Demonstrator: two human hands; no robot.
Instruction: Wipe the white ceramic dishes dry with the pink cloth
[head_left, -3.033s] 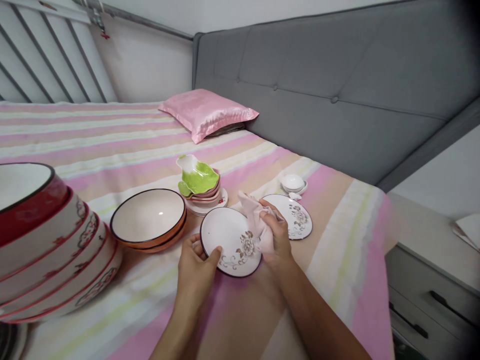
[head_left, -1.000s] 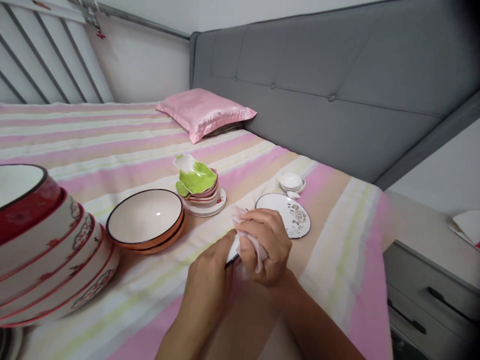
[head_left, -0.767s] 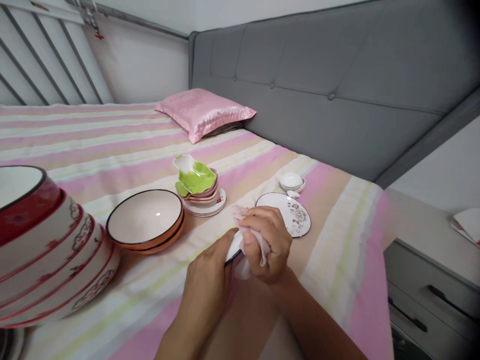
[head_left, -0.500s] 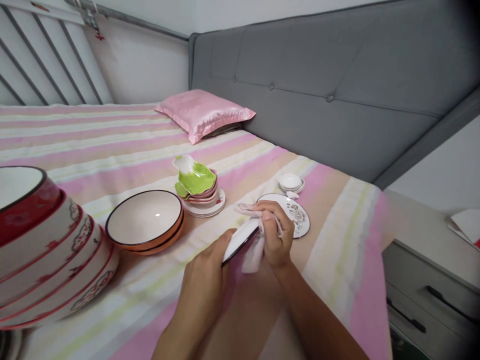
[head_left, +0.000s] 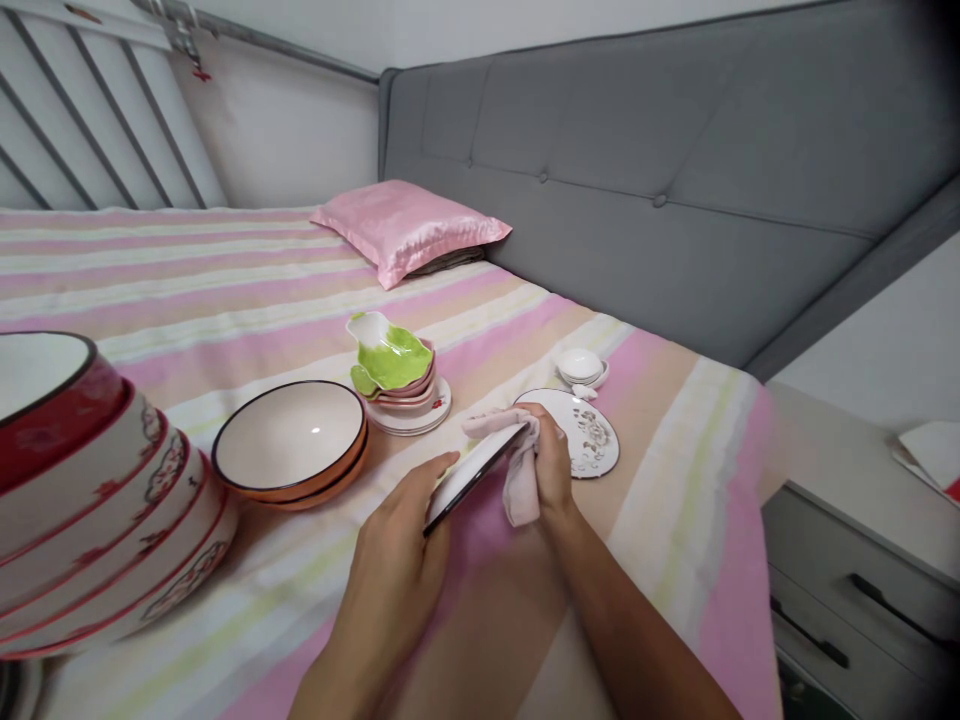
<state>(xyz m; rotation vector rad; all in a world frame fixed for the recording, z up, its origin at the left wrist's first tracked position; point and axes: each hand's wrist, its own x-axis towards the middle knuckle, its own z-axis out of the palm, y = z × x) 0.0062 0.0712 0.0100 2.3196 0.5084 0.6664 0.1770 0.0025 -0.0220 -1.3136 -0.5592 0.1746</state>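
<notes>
A white plate with a dark rim is tilted in the air over the bed, seen nearly edge-on. My left hand grips its near left edge, thumb on top. On the far right edge, my right hand presses a pale pink cloth around the rim, and the cloth's end hangs below. Just beyond that hand, a white plate with a brown flower print lies flat on the striped bedspread. The right fingertips are partly hidden by the cloth.
Stacked bowls with red rims stand at the left. Beside them are orange bowls, then green leaf-shaped dishes on small plates. Small white dishes sit farther right. Behind are a pink pillow and a grey headboard; a nightstand stands right.
Both hands and the held plate have shifted slightly left. My right hand and the cloth have slid to the plate's far right edge, and the cloth's folds have changed.
</notes>
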